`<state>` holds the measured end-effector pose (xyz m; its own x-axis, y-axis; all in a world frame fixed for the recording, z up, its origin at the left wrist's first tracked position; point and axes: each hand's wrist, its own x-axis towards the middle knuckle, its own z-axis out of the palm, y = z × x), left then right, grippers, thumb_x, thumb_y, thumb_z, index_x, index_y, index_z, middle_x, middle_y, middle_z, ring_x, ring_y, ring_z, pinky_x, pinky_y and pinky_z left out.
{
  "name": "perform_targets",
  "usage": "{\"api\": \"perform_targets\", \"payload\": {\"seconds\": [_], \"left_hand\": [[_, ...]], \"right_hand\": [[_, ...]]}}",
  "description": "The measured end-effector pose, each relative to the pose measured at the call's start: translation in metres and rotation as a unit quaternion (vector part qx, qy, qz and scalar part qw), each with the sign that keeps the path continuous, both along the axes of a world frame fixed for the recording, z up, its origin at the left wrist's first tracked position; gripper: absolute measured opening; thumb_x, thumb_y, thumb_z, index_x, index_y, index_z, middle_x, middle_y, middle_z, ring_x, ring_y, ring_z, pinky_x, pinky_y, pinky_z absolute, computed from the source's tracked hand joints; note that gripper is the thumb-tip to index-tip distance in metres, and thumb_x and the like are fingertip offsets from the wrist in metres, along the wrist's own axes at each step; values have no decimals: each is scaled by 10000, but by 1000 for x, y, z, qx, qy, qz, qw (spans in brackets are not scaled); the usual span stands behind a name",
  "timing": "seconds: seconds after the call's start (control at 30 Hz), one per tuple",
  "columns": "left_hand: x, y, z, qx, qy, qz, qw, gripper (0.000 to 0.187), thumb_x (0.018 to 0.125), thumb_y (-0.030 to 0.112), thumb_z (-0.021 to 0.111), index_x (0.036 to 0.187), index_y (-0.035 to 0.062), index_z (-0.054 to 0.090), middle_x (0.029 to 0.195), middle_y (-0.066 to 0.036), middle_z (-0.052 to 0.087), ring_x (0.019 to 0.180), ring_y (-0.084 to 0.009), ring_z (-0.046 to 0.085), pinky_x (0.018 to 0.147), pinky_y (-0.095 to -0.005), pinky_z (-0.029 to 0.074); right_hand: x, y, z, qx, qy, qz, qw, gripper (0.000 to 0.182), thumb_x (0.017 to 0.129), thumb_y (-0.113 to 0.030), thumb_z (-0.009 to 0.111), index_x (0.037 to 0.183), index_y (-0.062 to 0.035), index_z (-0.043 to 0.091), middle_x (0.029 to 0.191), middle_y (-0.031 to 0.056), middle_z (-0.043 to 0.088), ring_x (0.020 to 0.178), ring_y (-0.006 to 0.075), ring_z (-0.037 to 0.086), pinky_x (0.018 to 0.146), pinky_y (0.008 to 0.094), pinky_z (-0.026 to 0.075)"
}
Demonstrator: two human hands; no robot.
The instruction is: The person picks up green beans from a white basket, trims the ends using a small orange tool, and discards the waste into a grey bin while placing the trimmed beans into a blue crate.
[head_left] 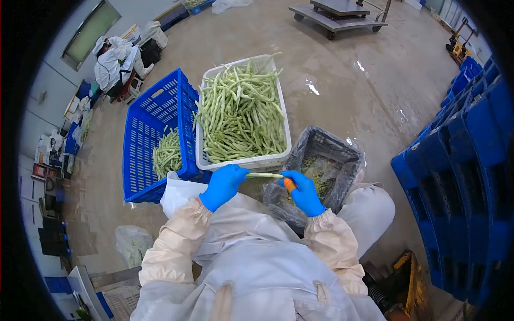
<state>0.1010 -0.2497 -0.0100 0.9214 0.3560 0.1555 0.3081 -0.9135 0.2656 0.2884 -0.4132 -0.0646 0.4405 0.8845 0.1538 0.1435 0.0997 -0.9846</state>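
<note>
Gloved left hand (224, 184) and right hand (306, 197) nearly shut, pinching opposite ends of bean (265, 175), probably to steady it; orange piece (289, 185) at right fingers, unclear. Wrists angled inward. Lined bin (348, 148) beside right hand, white crate (251, 162) ahead, blue crate (184, 134) left: seemingly placed for easy reach.

Crate (140, 155) at left, beans (168, 154) inside; heaped basket (285, 125) beside it; lined bin (350, 151) to the right, all before the person.
</note>
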Motion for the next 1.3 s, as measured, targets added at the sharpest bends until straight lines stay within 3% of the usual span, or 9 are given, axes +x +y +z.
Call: {"api": "perform_targets", "payload": {"seconds": [0.17, 0.33, 0.4, 0.53, 0.67, 0.83, 1.07, 1.17, 1.3], "left_hand": [[10, -8, -7, -13, -5, 16, 1000, 149, 772, 160, 595, 907, 100, 606, 795, -107, 556, 744, -290, 550, 626, -393, 437], [40, -31, -51, -145, -154, 23, 977, 155, 783, 156, 608, 906, 62, 610, 779, -84, 553, 709, -245, 550, 643, -350, 441], [57, -41, -58, -630, -159, 170, 741, 185, 843, 157, 579, 942, 1, 588, 820, -68, 551, 777, -188, 546, 700, -321, 445], [88, -28, -43, -820, -364, 72, 436, 275, 880, 146, 536, 1103, -10, 497, 900, -59, 534, 775, -159, 522, 720, -309, 448], [104, -23, -36, -826, -388, 47, 406, 290, 872, 133, 544, 1125, 3, 486, 924, -55, 531, 778, -157, 517, 742, -309, 448], [112, -32, -51, -841, -410, 47, 349, 298, 860, 128, 559, 1129, 20, 492, 936, -42, 542, 801, -159, 524, 771, -341, 450], [109, -43, -61, -840, -410, 47, 352, 327, 869, 172, 551, 1157, 29, 488, 969, -34, 546, 839, -166, 526, 772, -358, 457], [106, -48, -56, -794, -362, 163, 460, 290, 870, 164, 550, 1115, 10, 539, 938, -26, 560, 810, -169, 536, 753, -323, 452], [103, -55, -56, -498, -287, 183, 798, 221, 838, 99, 553, 1029, -1, 602, 841, -58, 568, 761, -167, 539, 715, -281, 430]], "right_hand": [[4, -2, -11, -30, -56, -16, 998, 145, 862, -57, 518, 981, 12, 562, 782, 101, 614, 698, 176, 596, 650, 295, 480], [3, -1, 9, 82, 385, -85, 916, 145, 887, -114, 499, 933, 7, 566, 717, 54, 577, 636, 128, 542, 604, 288, 464], [6, -3, 7, 46, 350, -77, 932, 155, 884, -128, 510, 926, 10, 567, 711, 55, 574, 629, 126, 537, 605, 284, 460], [33, -12, -25, -195, 105, -191, 956, 177, 859, -148, 555, 931, 11, 576, 700, 61, 575, 622, 127, 541, 617, 277, 456], [20, -6, -32, 26, -95, -143, 985, 205, 829, -126, 598, 989, 2, 582, 852, 63, 599, 796, 123, 555, 745, 257, 443], [4, -2, -1, -43, 220, -22, 974, 213, 850, -74, 549, 1047, 7, 562, 936, 61, 602, 876, 127, 552, 797, 271, 441], [1, 1, -24, -48, 213, -39, 975, 159, 853, -75, 537, 972, 23, 576, 840, 57, 612, 754, 129, 565, 709, 279, 463], [-7, 2, -40, -71, 98, -76, 990, 148, 817, -75, 559, 931, 18, 575, 802, 87, 607, 712, 149, 567, 665, 298, 461], [-29, 5, -35, -104, -303, -62, 945, 148, 747, -61, 574, 892, -30, 578, 761, 130, 585, 682, 182, 566, 618, 321, 446]]}}
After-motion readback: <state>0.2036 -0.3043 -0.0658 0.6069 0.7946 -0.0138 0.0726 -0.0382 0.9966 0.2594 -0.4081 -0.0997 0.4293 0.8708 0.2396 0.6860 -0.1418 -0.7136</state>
